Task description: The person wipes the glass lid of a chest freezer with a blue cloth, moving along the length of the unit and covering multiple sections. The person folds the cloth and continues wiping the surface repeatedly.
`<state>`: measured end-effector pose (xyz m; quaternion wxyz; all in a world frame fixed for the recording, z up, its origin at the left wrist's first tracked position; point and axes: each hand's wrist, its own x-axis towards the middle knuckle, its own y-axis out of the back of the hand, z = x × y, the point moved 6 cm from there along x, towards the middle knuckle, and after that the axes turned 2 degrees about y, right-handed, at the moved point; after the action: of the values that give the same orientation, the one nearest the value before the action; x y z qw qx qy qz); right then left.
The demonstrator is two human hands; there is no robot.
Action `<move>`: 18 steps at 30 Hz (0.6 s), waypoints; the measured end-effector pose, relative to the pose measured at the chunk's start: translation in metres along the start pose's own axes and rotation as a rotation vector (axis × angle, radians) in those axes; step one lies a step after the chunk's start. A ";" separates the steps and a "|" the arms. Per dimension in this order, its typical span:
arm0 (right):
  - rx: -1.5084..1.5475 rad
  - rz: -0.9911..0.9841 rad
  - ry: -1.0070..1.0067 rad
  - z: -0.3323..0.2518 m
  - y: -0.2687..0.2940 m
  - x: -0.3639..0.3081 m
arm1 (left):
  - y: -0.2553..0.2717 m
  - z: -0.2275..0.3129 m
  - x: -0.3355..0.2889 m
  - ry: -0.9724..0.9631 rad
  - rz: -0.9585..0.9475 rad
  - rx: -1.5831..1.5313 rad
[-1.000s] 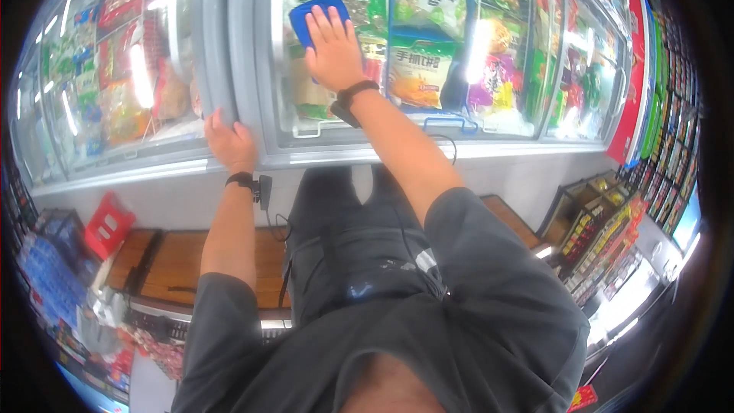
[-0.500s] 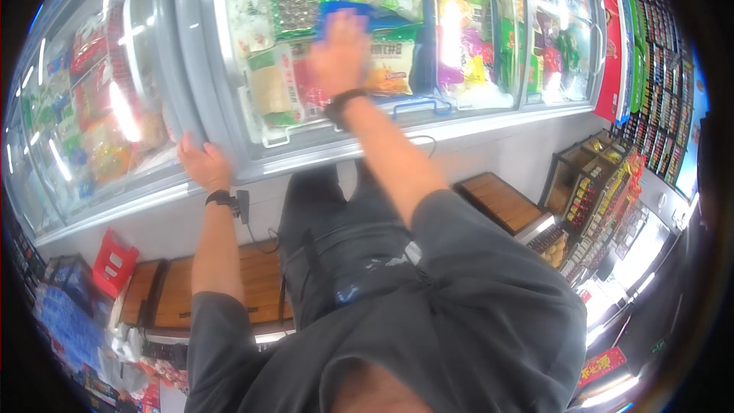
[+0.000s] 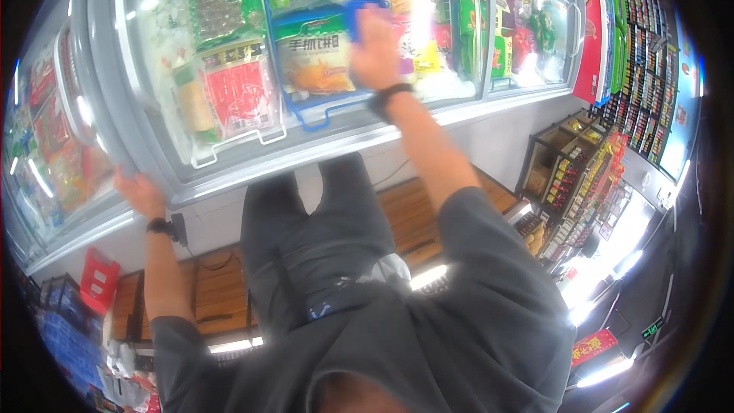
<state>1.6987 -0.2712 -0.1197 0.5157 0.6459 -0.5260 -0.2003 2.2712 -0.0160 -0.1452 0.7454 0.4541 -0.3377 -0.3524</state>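
Note:
My right hand (image 3: 375, 55) lies over a blue cloth (image 3: 361, 12), keeping it pressed to the clear glass lid of a chest freezer (image 3: 329, 147). Only part of the cloth shows past the fingers. Under the glass beside that hand are frozen food packs, among them a green-and-white bag (image 3: 315, 53) in a blue wire basket. Farther left sits a red-and-clear pack (image 3: 238, 92). My left hand (image 3: 142, 196) rests on the freezer's front rim near the grey divider (image 3: 126, 122), its fingers extended and no object in it.
Another glass-topped freezer section (image 3: 53, 138) adjoins on the left. Behind me are wooden tabletops (image 3: 218, 291) and a red box (image 3: 99, 279). To the right stand a snack shelf (image 3: 562, 172) and a tall wall rack of small goods (image 3: 642, 61).
My right hand and the blue cloth have slid rightward across the glass, past the green-and-white bag. The view has shifted right, while my left hand stays on the rim by the divider.

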 end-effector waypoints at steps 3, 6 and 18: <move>-0.228 -0.032 -0.280 0.111 0.060 -0.030 | -0.002 -0.003 0.000 0.035 -0.003 0.010; -0.257 0.010 -0.457 0.162 0.075 -0.044 | -0.004 -0.009 0.000 0.087 -0.030 0.044; 0.201 -0.158 0.078 -0.103 -0.040 0.014 | -0.041 -0.050 -0.004 0.143 0.069 0.284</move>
<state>1.8050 -0.2403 -0.1112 0.4510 0.7410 -0.4705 -0.1615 2.3007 -0.0045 -0.2014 0.7074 0.5669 -0.3456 -0.2423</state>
